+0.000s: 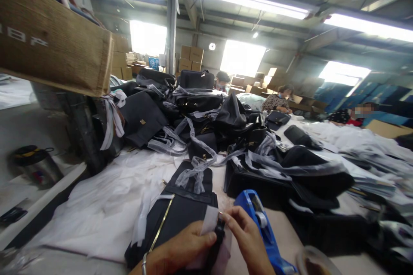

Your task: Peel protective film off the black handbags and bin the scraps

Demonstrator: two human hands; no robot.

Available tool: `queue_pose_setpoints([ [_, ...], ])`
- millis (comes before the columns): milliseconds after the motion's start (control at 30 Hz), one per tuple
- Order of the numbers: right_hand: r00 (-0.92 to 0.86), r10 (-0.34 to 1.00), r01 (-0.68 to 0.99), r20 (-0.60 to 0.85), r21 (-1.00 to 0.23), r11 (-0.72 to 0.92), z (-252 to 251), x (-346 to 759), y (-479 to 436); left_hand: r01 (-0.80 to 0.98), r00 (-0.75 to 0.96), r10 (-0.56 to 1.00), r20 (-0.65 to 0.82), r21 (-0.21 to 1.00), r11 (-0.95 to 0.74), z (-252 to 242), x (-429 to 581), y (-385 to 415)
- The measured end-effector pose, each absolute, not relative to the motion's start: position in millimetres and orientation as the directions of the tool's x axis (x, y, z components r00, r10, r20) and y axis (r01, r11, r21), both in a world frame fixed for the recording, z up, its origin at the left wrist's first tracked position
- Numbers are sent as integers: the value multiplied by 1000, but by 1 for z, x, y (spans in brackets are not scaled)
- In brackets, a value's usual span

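Both of my hands are at the right edge of a black bag (pixel 180 215) that lies on the table in front of me. My left hand (pixel 190 242), with a bracelet at the wrist, pinches a dark strap (pixel 219 234) and a piece of white wrapping (pixel 210 220). At the strap's upper end, by a small metal buckle, my right hand (pixel 240 225) closes its thumb and finger. A gold zipper (pixel 163 219) runs down the bag, and clear-wrapped handles rest at its top. Close to my right hand stands a blue tape dispenser (pixel 263 227).
A large heap of black bags (pixel 206 111) with plastic-wrapped straps covers the table's middle. White sheets (pixel 97 197) lie at left. A metal flask (pixel 37 167) stands on a lower ledge. A brown fabric box (pixel 54 34) juts in at upper left. Several people sit at the far side.
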State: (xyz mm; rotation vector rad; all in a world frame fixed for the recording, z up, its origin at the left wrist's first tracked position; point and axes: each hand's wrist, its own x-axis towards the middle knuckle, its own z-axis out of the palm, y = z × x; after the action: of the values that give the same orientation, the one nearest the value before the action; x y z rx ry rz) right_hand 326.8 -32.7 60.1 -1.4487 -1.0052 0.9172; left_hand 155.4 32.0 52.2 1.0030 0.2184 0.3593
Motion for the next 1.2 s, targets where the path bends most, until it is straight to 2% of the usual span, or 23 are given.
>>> queue_pose_setpoints([
  [133, 354, 929, -83, -109, -993, -85, 55, 327, -31, -216, 907, 421, 27, 887, 407, 56, 158, 35],
  [200, 351, 929, -89, -121, -991, -96, 54, 327, -31, -227, 894, 447, 26, 886, 404, 55, 162, 32],
  [267, 386, 920, -13, -72, -997, -73, 54, 326, -31, -243, 880, 474, -4, 856, 457, 50, 169, 26],
  [367, 446, 892, 208, 70, -978, -27, 56, 323, -32, -267, 829, 550, -101, 792, 549, 40, 180, 17],
  [433, 471, 875, 274, 107, -961, -31, 55, 321, -34, -265, 768, 617, -170, 793, 549, 36, 184, 15],
  [500, 482, 875, 156, 47, -987, -32, 48, 322, -38, -246, 716, 672, -191, 831, 499, 37, 186, 16],
  [600, 456, 885, -184, -87, -983, -2, 30, 328, -45, -240, 705, 693, -151, 869, 433, 41, 184, 20],
  [667, 406, 906, -273, -122, -962, -7, 17, 333, -49, -246, 725, 677, -125, 871, 425, 42, 183, 22],
  [800, 245, 968, -143, -62, -989, -28, 11, 338, -50, -237, 763, 638, -100, 876, 420, 38, 184, 23],
  [1000, 98, 993, -24, -73, -997, -71, 41, 340, -37, -134, 802, 587, -112, 924, 359, 42, 180, 26],
  [1100, 94, 992, 62, -83, -994, -89, 54, 341, -35, -100, 791, 601, -116, 944, 314, 53, 178, 28],
  [1200, 155, 986, 157, -61, -984, -86, 61, 341, -37, -112, 783, 620, -58, 966, 232, 61, 179, 28],
])
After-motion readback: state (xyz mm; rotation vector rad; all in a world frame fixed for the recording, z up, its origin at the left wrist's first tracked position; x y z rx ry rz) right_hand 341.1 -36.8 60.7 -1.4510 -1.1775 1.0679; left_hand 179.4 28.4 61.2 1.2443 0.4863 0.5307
